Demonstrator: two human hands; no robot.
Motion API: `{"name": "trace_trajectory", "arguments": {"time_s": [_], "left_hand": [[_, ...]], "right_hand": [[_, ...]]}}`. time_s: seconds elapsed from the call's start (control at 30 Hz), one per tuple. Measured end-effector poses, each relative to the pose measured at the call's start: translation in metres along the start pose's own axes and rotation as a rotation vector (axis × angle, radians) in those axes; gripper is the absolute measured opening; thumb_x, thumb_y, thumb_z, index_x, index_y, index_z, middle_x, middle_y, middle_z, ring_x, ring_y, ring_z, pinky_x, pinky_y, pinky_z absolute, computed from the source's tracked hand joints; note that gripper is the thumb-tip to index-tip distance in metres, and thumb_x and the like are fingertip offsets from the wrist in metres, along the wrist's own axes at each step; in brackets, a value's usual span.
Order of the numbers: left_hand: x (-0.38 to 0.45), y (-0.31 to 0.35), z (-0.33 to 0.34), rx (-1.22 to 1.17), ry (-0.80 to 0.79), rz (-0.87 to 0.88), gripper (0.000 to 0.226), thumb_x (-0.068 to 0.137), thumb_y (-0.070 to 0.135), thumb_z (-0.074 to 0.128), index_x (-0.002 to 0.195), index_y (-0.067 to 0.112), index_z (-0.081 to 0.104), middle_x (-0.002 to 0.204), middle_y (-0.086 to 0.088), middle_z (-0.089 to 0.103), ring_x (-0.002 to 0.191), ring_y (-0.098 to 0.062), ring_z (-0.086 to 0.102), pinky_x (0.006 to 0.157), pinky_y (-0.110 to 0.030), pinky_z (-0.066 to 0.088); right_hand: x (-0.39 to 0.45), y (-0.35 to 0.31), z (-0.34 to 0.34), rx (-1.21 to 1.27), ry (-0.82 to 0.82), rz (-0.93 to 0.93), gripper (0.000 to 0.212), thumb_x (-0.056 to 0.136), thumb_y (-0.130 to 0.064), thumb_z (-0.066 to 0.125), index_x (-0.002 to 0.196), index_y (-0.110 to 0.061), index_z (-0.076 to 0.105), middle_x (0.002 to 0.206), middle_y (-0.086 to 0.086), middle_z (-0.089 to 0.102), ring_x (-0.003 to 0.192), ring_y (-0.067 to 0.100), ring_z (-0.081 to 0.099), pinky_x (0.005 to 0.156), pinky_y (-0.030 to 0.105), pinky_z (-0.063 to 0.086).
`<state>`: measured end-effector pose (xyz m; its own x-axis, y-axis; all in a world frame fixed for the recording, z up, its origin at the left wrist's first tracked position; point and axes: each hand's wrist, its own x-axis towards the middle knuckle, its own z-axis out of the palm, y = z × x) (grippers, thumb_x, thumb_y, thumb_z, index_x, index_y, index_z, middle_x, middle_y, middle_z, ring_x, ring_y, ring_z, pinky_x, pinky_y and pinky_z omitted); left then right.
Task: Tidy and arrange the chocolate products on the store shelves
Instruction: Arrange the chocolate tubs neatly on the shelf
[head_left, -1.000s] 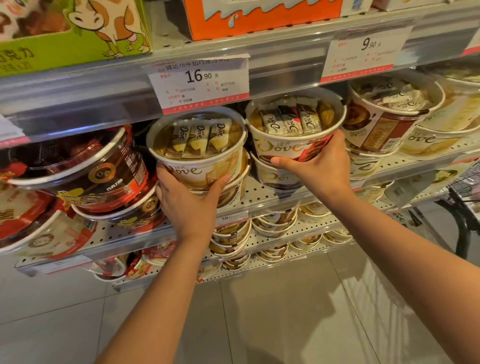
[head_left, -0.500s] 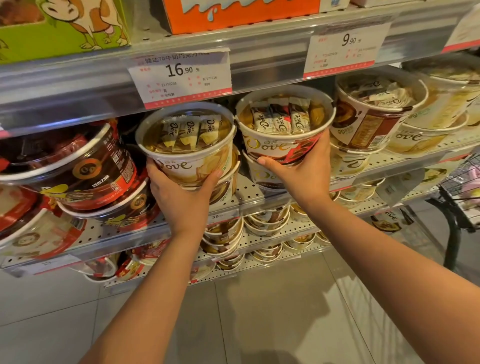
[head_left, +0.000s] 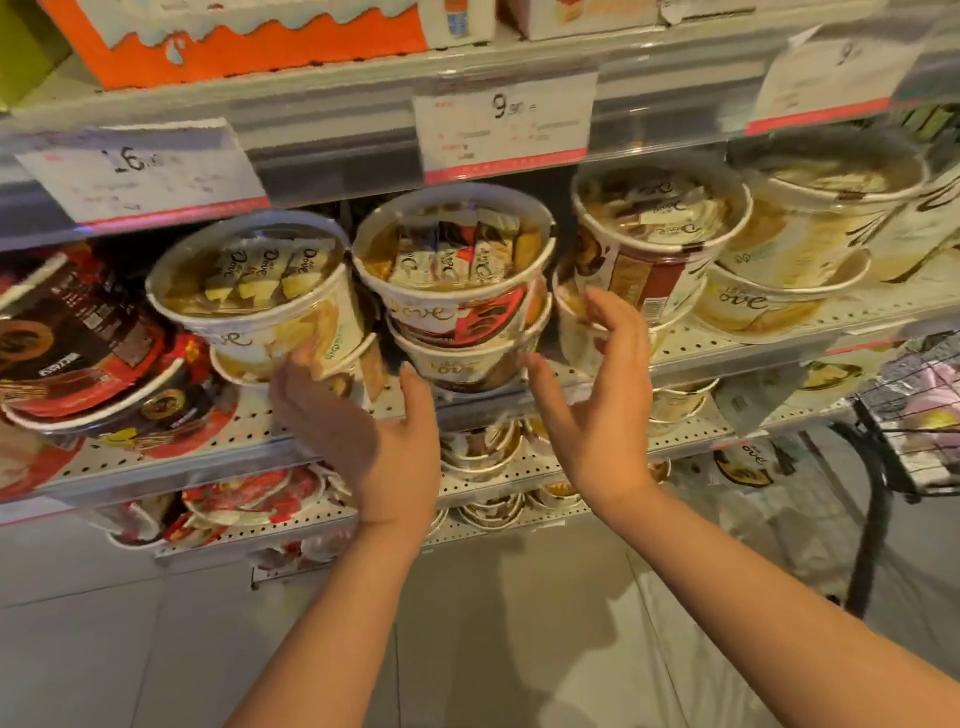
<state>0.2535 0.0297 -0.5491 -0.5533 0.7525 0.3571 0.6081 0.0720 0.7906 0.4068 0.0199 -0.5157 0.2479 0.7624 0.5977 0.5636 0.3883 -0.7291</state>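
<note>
Two stacks of Dove chocolate tubs stand side by side on the perforated middle shelf, tilted with their clear lids toward the camera. The cream-and-yellow tub tops the left stack; the red-banded tub tops the stack just to its right, resting on a lower Dove tub.

The left hand is raised below the left stack, palm turned inward, fingers straight and loosely spread; motion blur at the fingertips prevents confirming contact with the cream-and-yellow tub. The right hand is held open beside the lower Dove tub, fingers straight and slightly apart, thumb out; it grips nothing, and whether it touches a tub cannot be told.

Further right stand a brown-labelled Dove tub and pale Dove tubs. Dark red-and-brown tubs lie to the left. Price tags reading 16 and 9 hang on the rail above. An orange carton sits on the top shelf. A wire basket is at the far right.
</note>
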Motion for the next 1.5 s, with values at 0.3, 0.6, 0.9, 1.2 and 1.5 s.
{"name": "trace_trajectory", "arguments": {"time_s": [0.3,0.6,0.9,1.2,1.5], "left_hand": [[-0.055,0.111,0.058,-0.248,-0.020,0.183,0.058,0.078,0.034,0.060,0.122,0.001,0.039,0.115,-0.004,0.045,0.104,-0.015,0.049,0.091,-0.030,0.045],[-0.075,0.163,0.122,-0.187,-0.154,-0.028,0.117,0.053,0.053,0.083,0.140,0.008,0.018,0.137,-0.008,0.031,0.130,-0.023,0.031,0.108,-0.036,0.031],[-0.058,0.166,0.131,-0.076,-0.157,-0.049,0.129,0.042,0.061,0.083,0.139,0.009,0.017,0.142,-0.012,0.034,0.131,-0.028,0.035,0.109,-0.039,0.029],[-0.050,0.144,0.117,-0.143,-0.254,0.018,0.085,0.058,0.046,0.084,0.117,0.012,0.033,0.120,-0.004,0.054,0.112,-0.021,0.053,0.093,-0.033,0.046],[-0.061,0.147,0.122,-0.167,-0.193,0.029,0.109,0.058,0.041,0.085,0.139,0.006,0.020,0.138,-0.008,0.033,0.125,-0.013,0.034,0.100,-0.016,0.026]], "right_hand": [[0.049,0.062,-0.086,-0.037,0.143,-0.027,0.038,0.084,-0.001,0.060,0.119,0.004,0.046,0.117,0.007,0.043,0.111,0.018,0.043,0.099,0.031,0.038],[0.084,0.111,-0.126,-0.126,0.212,0.314,0.094,0.070,-0.029,0.079,0.142,-0.003,0.024,0.145,0.017,0.026,0.138,0.026,0.024,0.114,0.042,0.021],[0.119,0.135,-0.122,-0.205,0.088,0.485,0.133,0.050,-0.060,0.080,0.149,-0.013,0.005,0.153,0.008,0.025,0.141,0.024,0.023,0.116,0.044,0.022],[0.125,0.141,-0.126,-0.288,0.058,0.500,0.121,0.042,-0.065,0.081,0.138,-0.013,0.029,0.137,0.005,0.047,0.127,0.024,0.044,0.106,0.047,0.037],[0.141,0.153,-0.156,-0.134,-0.221,0.375,0.120,0.035,-0.056,0.081,0.136,-0.020,0.026,0.133,-0.001,0.046,0.124,0.016,0.044,0.107,0.040,0.038]]}}
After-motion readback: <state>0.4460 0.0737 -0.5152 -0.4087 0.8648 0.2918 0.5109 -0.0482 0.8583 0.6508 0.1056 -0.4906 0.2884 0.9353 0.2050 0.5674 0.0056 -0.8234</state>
